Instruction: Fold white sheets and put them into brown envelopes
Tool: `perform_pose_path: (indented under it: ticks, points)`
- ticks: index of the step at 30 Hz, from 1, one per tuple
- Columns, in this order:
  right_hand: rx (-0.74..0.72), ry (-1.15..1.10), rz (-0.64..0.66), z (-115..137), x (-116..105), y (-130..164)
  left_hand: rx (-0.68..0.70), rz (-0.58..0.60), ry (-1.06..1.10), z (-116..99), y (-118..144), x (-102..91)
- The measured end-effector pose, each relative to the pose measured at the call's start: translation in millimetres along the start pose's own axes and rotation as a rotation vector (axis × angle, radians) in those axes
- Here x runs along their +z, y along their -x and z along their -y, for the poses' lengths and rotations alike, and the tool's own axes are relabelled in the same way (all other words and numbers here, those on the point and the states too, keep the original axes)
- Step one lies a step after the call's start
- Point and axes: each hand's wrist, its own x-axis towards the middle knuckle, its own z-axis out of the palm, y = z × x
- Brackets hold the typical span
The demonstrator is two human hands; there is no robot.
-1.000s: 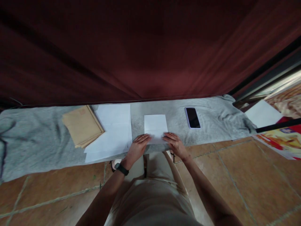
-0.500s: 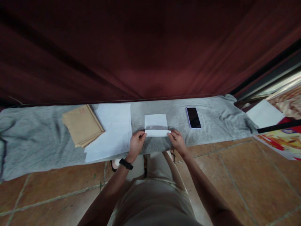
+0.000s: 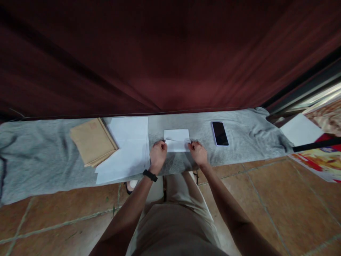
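Observation:
A small white sheet of paper (image 3: 177,139) lies on the grey cloth (image 3: 48,156) in front of me, its near part folded up over the far part. My left hand (image 3: 158,155) pinches the folded flap at its left corner. My right hand (image 3: 198,153) pinches the flap at its right corner. A black watch sits on my left wrist.
Left of the sheet lie a stack of white paper (image 3: 128,145) and a pile of brown envelopes (image 3: 92,141). A black phone (image 3: 220,133) lies to the right. A dark red curtain hangs behind. White paper (image 3: 301,128) and a colourful print (image 3: 319,160) lie far right on the tiled floor.
Both hands lifted the sheet's near edge and carried it away from me, folding the paper over itself. The fold has moved farther up since half a second ago.

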Motion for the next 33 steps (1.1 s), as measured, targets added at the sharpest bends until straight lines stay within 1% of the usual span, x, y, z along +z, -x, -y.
perform_pose_path:
  ticks: [3,7,12,17,23,28,33]
  points:
    - [0.006,0.028,-0.006,5,-3,-4,-0.033,0.021,-0.054,-4,-4,-1.8]
    - [0.023,0.050,-0.010,9,-5,-8,-0.090,0.071,-0.095,-5,-10,-1.6]
    - [0.025,0.069,-0.030,12,-5,-15,-0.083,0.063,-0.131,-4,-19,1.9]
    - [0.034,0.094,-0.051,15,-2,-23,-0.076,0.042,-0.154,-8,-27,2.8]
    - [0.039,0.114,-0.047,19,-4,-34,-0.087,0.075,-0.188,-15,-34,-0.2]
    - [0.044,0.129,-0.054,22,-5,-42,-0.097,0.075,-0.244,-20,-41,-0.6]
    - [0.034,0.136,-0.070,23,-5,-48,-0.090,0.069,-0.263,-20,-46,2.5]
